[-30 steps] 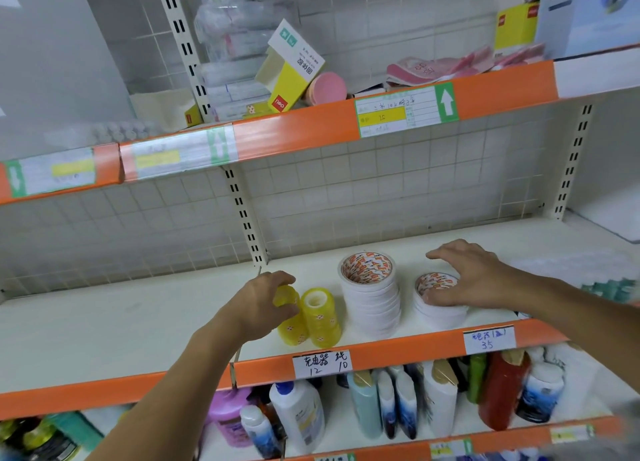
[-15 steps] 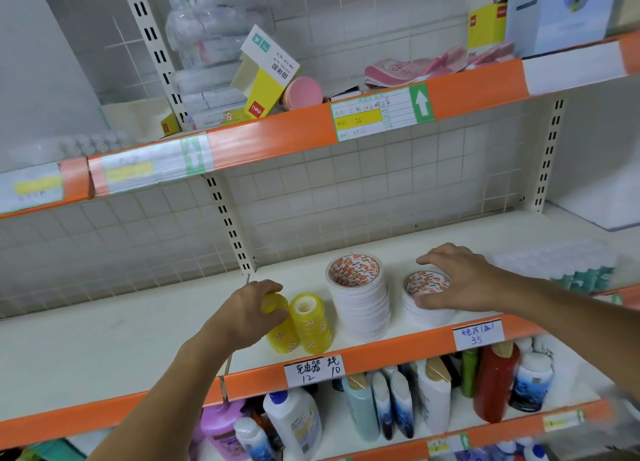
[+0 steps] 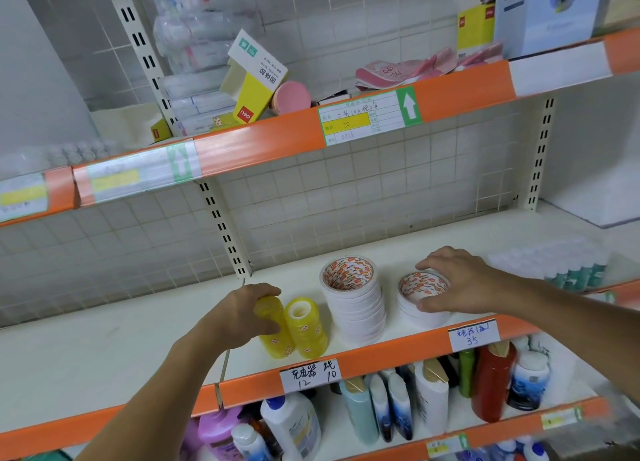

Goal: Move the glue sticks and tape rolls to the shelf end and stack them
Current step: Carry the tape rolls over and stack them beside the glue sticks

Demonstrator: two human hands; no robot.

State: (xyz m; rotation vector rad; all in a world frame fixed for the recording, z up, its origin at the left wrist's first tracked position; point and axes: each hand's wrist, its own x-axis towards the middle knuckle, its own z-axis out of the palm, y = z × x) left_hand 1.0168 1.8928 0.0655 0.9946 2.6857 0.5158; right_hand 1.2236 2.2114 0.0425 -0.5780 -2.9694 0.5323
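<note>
From the head camera, your left hand [image 3: 239, 317] is curled round the top of a yellow tape stack [image 3: 273, 329], fingers over its upper end. A second yellow tape stack [image 3: 306, 327] stands upright, touching it on the side away from your wrist. Beyond that stands the tall white tape stack [image 3: 353, 301]. Your right hand [image 3: 457, 280] grips the short white tape stack [image 3: 420, 298], fingers spread over its far rim and thumb on its near side. Past this hand, packed glue sticks [image 3: 568, 270] lie blurred. All sit on the middle shelf [image 3: 104, 349].
</note>
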